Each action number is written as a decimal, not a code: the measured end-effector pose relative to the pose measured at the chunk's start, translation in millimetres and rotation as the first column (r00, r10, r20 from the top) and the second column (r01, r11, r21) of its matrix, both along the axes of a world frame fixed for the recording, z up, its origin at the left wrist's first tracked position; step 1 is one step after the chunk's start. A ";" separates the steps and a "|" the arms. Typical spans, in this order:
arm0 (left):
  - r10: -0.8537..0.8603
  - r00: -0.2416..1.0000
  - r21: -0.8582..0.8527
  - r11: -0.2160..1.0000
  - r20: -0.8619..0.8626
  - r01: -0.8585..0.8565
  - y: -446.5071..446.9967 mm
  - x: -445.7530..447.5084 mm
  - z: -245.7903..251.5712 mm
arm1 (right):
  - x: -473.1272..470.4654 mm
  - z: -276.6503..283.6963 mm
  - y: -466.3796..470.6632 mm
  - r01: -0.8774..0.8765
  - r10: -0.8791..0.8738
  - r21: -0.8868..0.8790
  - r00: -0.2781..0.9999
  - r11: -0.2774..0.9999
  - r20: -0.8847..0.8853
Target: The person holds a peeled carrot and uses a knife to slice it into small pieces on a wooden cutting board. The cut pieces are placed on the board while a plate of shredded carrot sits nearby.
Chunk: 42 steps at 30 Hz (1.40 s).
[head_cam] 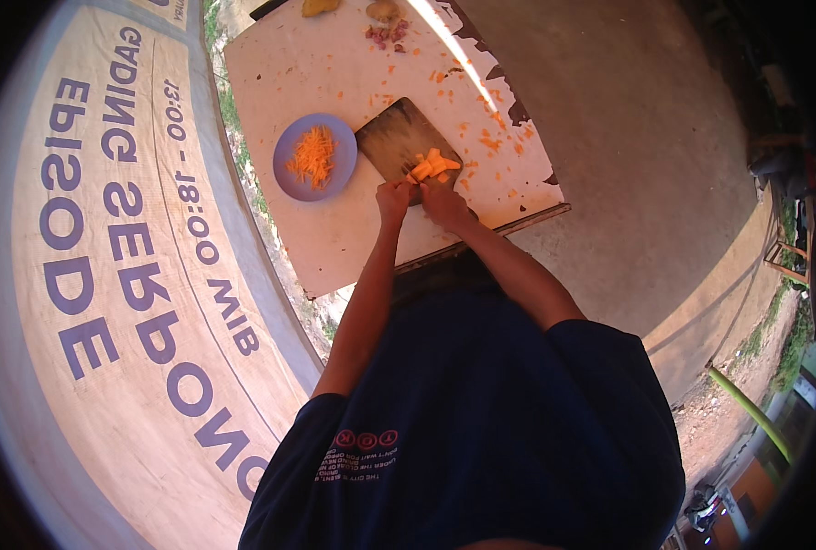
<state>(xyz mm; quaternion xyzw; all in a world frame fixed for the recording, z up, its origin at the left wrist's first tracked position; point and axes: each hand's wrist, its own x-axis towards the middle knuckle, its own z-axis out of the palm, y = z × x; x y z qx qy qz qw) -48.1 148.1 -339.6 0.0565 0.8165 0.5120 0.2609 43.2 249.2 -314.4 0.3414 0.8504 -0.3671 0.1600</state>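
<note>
My left hand [394, 196] is closed at the near left edge of a dark, worn cutting board [401, 130], its fingertips at a small piece of carrot. Right beside it, my right hand [443, 205] bends over the near part of the board, fingers curled; what it grips is hidden. A small dark shape, perhaps a blade, shows by the fingertips. Cut orange carrot pieces [435, 163] lie in a heap on the board just beyond both hands. To the left, a blue-violet plate [347, 175] holds a pile of thin carrot strips [313, 157].
Carrot scraps [490, 144] litter the white tabletop [332, 240], whose right edge is chipped. At its far end lie a yellowish lump [320, 7], a brown roundish item [382, 10] and small reddish pieces [388, 33]. A printed banner [133, 240] hangs at the left; concrete floor [621, 172] lies right.
</note>
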 end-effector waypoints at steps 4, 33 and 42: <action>-0.053 0.998 -0.046 0.998 -0.027 0.051 -1.3 -0.7 1.7 | 14.0 1.4 6.4 0.040 -0.035 -0.181 0.999 0.983 0.033; 0.043 0.999 -0.115 0.992 -0.019 -0.045 3.3 3.9 5.8 | 36.2 23.0 0.9 0.339 -0.380 -0.691 0.919 0.639 0.099; -0.013 0.973 -0.207 0.978 -0.231 -0.037 2.0 0.5 -9.1 | 23.6 24.9 -5.0 0.177 -0.169 -0.399 0.984 0.900 0.055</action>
